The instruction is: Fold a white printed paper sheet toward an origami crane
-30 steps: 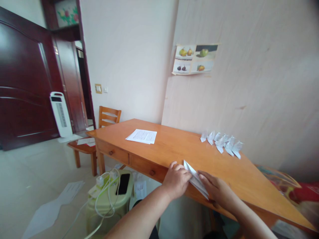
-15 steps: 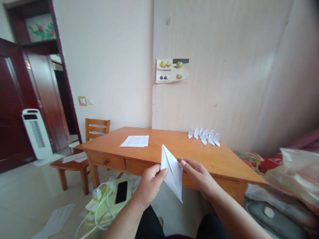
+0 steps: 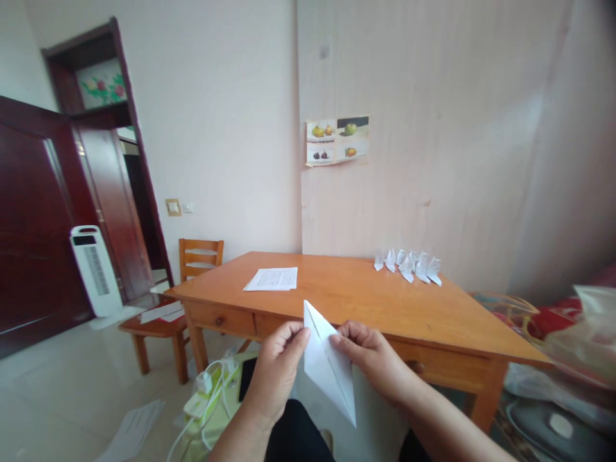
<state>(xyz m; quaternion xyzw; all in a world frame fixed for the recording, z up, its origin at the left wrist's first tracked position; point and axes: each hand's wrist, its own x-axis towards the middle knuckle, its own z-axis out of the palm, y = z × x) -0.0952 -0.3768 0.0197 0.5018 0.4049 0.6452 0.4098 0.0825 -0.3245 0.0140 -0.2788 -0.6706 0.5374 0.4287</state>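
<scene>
A sheet of white paper folded into a long diamond (image 3: 327,369) is held up in front of the table, with a crease running down its length. My left hand (image 3: 279,359) pinches its left edge between thumb and fingers. On the opposite edge, my right hand (image 3: 366,350) grips it, thumb lying on the front face near the centre crease. The fingers behind the paper are partly hidden. Several small folded white paper pieces (image 3: 408,265) stand at the table's back right, and a stack of printed sheets (image 3: 273,279) lies at the back left.
The wooden table (image 3: 337,282) has drawers along its front. A chair (image 3: 158,321) with papers stands at its left. Below left, a green box (image 3: 219,410) carries white cables and a black phone (image 3: 247,378). Bags (image 3: 582,346) are piled at the right.
The view has shifted, so the room sits further right and a little lower. My right thumb has moved further onto the paper's front. Both hands still hold it.
</scene>
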